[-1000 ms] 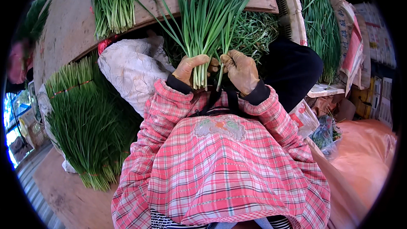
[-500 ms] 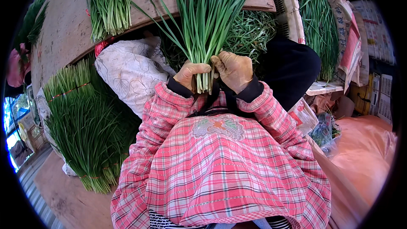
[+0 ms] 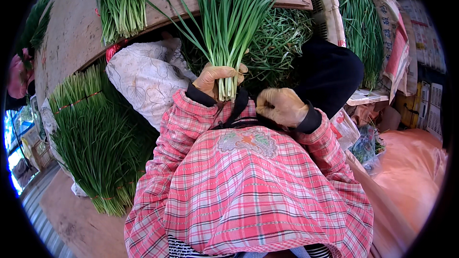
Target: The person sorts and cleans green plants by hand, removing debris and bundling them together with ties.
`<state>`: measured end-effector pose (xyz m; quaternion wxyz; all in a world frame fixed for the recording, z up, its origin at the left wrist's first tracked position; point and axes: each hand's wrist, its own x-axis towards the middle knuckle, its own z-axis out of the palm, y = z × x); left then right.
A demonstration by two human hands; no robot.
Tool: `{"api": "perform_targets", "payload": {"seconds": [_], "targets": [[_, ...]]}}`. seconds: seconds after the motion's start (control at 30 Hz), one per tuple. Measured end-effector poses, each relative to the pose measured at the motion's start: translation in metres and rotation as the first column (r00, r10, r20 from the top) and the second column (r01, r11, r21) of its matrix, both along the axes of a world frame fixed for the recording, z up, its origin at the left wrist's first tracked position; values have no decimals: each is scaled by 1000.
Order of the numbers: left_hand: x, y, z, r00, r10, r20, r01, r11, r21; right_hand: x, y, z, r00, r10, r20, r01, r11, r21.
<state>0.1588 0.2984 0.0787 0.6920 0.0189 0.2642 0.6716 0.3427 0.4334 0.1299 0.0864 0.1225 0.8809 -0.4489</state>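
Note:
My left hand point(image 3: 213, 80), in a pale gloved covering, is closed round the lower stalks of a bunch of garlic chives point(image 3: 234, 28). The cut white-green ends stick out below the fist, and the long leaves fan upward over the board's edge. My right hand point(image 3: 283, 107), gloved alike, is apart from the bunch, low and to its right, just above the apron point(image 3: 253, 186). Its fingers are curled in, and whatever they may hold is hidden.
A wooden board point(image 3: 67, 28) at the far left bears another bunch of chives point(image 3: 125, 5). Tied chive bundles point(image 3: 95, 138) are stacked at my left. Loose trimmings point(image 3: 282, 43) lie beyond my hands. A crate of chives point(image 3: 356, 28) stands right, above orange sheeting point(image 3: 411, 172).
My right hand has left the stalk ends and moved down and to the right, its fingers curled. The left hand keeps the bunch in nearly the same place.

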Motion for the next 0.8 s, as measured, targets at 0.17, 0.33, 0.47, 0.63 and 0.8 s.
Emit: {"api": "perform_targets", "payload": {"seconds": [0.17,0.33,0.47,0.63,0.8], "targets": [[1,0,-8,999,3,-38,-4,1000,-7,-20,-5,1,917,-231,-326,314,921,230],[5,-2,-27,996,56,-66,-55,998,7,-52,-14,-3,886,31,-463,216,856,470],[4,-5,-30,995,69,-69,-71,997,-36,-54,-23,0,891,114,-440,165,821,547],[-1,2,1,989,-5,-145,-9,996,-91,-39,-37,4,801,282,-529,-111,937,331],[-7,-2,-6,995,19,97,-27,996,82,-5,-11,20,903,102,-416,-315,817,-483]]}}
